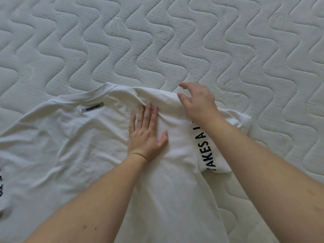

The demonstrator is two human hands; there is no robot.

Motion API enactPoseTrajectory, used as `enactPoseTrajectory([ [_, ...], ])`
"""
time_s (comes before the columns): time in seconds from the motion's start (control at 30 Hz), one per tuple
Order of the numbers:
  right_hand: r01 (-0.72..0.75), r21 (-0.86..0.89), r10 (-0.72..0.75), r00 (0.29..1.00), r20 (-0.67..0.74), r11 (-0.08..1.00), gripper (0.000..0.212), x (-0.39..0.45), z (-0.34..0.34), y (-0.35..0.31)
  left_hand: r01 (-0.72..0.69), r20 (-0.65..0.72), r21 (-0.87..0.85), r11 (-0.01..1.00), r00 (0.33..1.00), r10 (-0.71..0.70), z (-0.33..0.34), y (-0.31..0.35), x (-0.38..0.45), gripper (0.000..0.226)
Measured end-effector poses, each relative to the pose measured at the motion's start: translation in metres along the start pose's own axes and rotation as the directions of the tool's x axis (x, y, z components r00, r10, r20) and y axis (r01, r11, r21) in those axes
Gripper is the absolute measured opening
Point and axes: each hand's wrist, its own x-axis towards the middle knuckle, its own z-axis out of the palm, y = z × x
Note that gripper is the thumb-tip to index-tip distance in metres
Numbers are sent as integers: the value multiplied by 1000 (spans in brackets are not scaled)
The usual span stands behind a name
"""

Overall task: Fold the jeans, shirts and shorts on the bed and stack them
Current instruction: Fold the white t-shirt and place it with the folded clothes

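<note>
White shirt (73,146) on mattress (157,41) — left hand (146,135) flat on it.

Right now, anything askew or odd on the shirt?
Nothing damaged or spilled. The shirt lies back-up on the mattress, creased, with its right sleeve folded in so the print shows sideways. The left hand presses flat on the cloth; the right hand is at the shoulder fold, fingers loose.
</note>
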Motion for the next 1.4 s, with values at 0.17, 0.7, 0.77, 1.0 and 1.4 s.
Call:
enactPoseTrajectory([
  [0.17,110,-143,-99,992,81,984,25,27,37,-23,0,-1,-12,1000,1000,0,0,-1,-1,87],
  [0.7,141,-43,-123,948,292,989,30,75,60,-78,-15,75,-26,1000,997,17,-1,-3,0,81],
  [0.77,178,-165,-128,953,275,970,21,82,73,-84,-22,81,-34,999,996,25,0,-4,1,80],
  [1.0,110,-181,-101,993,61,977,21,72,63,-61,-92,55,12,996,994,91,2,-4,0,64],
  [1.4,-395,-74,395,919,-11,916,24,-37,-62,100,-87,76,78,993,994,81,4,-4,0,65],
])
